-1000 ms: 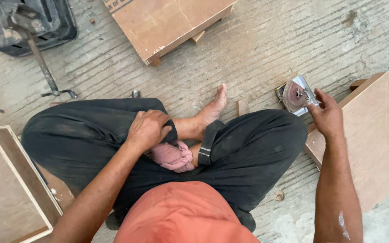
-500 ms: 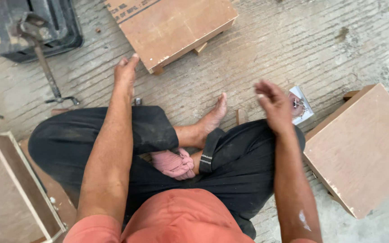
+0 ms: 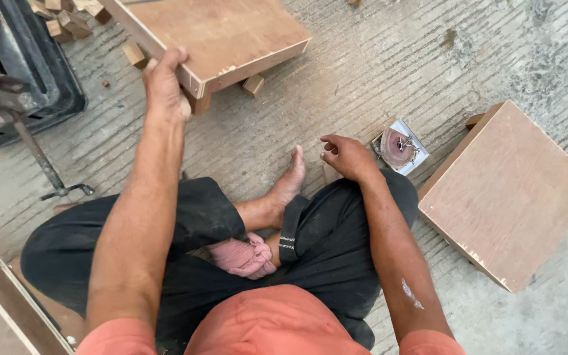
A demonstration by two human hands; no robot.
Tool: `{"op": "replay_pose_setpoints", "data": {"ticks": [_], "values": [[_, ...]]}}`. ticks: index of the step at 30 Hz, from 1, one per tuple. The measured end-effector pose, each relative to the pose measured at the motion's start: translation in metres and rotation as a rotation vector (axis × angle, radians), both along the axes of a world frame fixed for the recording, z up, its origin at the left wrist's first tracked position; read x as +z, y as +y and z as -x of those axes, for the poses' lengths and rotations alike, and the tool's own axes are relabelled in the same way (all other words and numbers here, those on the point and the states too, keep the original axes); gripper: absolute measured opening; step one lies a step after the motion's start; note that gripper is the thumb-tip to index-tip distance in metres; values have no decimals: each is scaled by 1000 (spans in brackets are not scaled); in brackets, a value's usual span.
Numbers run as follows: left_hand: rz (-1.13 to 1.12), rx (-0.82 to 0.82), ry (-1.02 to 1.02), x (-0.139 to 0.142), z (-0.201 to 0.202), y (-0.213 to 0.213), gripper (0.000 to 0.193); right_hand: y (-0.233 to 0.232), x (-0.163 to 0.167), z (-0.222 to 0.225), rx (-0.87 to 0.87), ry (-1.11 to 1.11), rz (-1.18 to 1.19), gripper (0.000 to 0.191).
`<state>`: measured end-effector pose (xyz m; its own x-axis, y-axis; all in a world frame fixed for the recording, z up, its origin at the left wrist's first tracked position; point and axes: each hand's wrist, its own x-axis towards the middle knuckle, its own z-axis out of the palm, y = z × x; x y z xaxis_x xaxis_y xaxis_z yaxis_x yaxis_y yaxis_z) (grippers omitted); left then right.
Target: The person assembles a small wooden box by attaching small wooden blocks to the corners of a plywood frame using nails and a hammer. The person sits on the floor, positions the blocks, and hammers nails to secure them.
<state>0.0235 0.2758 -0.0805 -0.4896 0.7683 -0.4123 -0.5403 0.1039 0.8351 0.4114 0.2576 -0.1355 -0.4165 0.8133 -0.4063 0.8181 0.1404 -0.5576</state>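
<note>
The left hand (image 3: 164, 82) is gripping the near corner of the wooden box (image 3: 215, 36), fingers curled over its edge, having reached farther forward than 0.5 s ago. The right hand (image 3: 346, 156) is hovering loosely open, empty, just left of the small disc tool (image 3: 400, 148). The box's top is cut off; 1 other box (image 3: 511, 194) is lying right of those fingers.

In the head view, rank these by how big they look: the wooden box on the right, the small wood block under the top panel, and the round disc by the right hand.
1. wooden box, by far the largest.
2. round disc.
3. small wood block, though only part of it shows beneath the top panel, so its rank against the disc is unsure.
</note>
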Motion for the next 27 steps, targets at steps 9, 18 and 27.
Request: {"op": "replay_pose_setpoints", "data": {"ticks": [9, 18, 27], "values": [[-338, -215, -188, 91, -63, -55, 54, -32, 6, 12, 76, -732, 47, 46], [-248, -172, -765, 84, -144, -113, 55, -69, 18, 59, 50, -789, 24, 34], [-183, -92, -877, 67, -139, -137, 65, -79, 30, 49, -24, -673, -110, 29]]}}
